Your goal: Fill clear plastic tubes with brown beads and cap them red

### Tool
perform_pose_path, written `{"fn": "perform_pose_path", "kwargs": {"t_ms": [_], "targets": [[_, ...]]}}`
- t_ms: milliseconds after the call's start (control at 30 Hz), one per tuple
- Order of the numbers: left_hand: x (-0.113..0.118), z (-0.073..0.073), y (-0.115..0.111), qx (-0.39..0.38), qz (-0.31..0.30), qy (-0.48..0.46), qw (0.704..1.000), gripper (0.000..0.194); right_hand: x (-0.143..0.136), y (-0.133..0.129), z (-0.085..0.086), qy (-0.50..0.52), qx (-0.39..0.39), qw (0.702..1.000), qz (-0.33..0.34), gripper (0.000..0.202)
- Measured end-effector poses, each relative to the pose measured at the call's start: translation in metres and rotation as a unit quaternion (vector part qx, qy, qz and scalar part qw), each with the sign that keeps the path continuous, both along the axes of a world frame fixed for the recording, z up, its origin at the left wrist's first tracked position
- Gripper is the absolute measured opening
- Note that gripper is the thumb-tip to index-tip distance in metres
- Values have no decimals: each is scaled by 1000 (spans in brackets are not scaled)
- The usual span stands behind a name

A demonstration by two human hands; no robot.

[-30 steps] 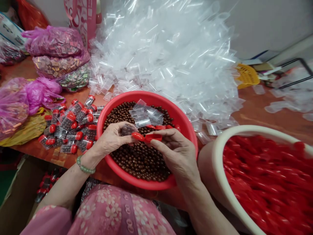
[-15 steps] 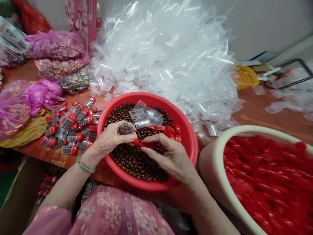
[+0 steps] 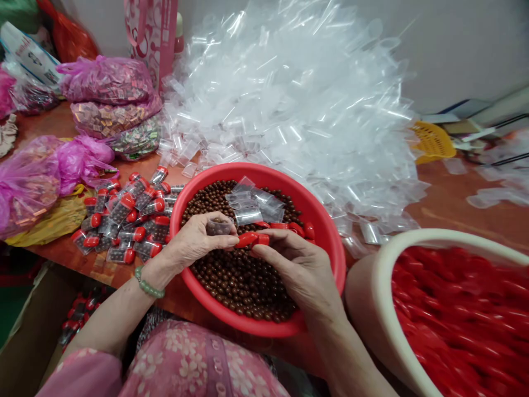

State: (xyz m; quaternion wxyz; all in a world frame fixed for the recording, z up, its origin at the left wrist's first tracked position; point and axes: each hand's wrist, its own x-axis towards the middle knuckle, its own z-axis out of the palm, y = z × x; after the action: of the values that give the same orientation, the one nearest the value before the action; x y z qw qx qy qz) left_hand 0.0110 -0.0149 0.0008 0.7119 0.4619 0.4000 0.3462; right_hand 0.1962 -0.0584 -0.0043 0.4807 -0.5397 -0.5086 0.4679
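Note:
Over a red basin (image 3: 231,320) of brown beads (image 3: 243,292), my left hand (image 3: 202,237) pinches a clear container (image 3: 219,226) with dark beads showing through it. A red cap piece (image 3: 247,240) reaches from its fingertips toward my right hand (image 3: 300,264), whose thumb and forefinger are closed on a red cap (image 3: 263,239). The two hands almost meet. Several clear empty containers (image 3: 248,214) and red caps (image 3: 295,227) lie on the beads at the back of the basin.
Filled red-capped containers (image 3: 124,215) lie left of the basin, near pink bags (image 3: 109,82). Behind rises a tall heap of clear containers (image 3: 289,105). A cream tub (image 3: 382,275) of red caps (image 3: 458,309) stands at the right, a yellow basket (image 3: 432,142) behind.
The view has shifted, so the surroundings appear slightly farther right and lower. The container in my left hand has tilted, and the red pieces between my fingers show more plainly.

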Motion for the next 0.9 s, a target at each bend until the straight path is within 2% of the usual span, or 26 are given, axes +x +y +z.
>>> {"fn": "perform_pose_path", "kwargs": {"t_ms": [133, 267, 433, 567, 633, 800, 900], "targets": [[2, 0, 0, -1, -14, -1, 1000, 31, -10, 2, 6, 37, 8, 998, -48, 23], [2, -1, 1, -18, -21, -18, 999, 33, -19, 1, 7, 47, 21, 997, -58, 20], [2, 0, 0, -34, -6, -29, 999, 35, -26, -8, -3, -33, 89, 993, -75, 16], [2, 2, 0, -44, 0, -41, 998, 37, -24, -12, -11, -110, 160, 980, -34, 30], [3, 2, 0, -58, -4, -54, 997, 41, -21, -10, -11, -127, 172, 977, -17, 30], [4, 1, 0, -70, -14, -66, 995, 48, -10, 1, 4, -156, 174, 971, 43, 26], [3, 0, 0, -75, -17, -57, 995, 48, -7, 5, 13, -156, 148, 974, 73, 27]]}}
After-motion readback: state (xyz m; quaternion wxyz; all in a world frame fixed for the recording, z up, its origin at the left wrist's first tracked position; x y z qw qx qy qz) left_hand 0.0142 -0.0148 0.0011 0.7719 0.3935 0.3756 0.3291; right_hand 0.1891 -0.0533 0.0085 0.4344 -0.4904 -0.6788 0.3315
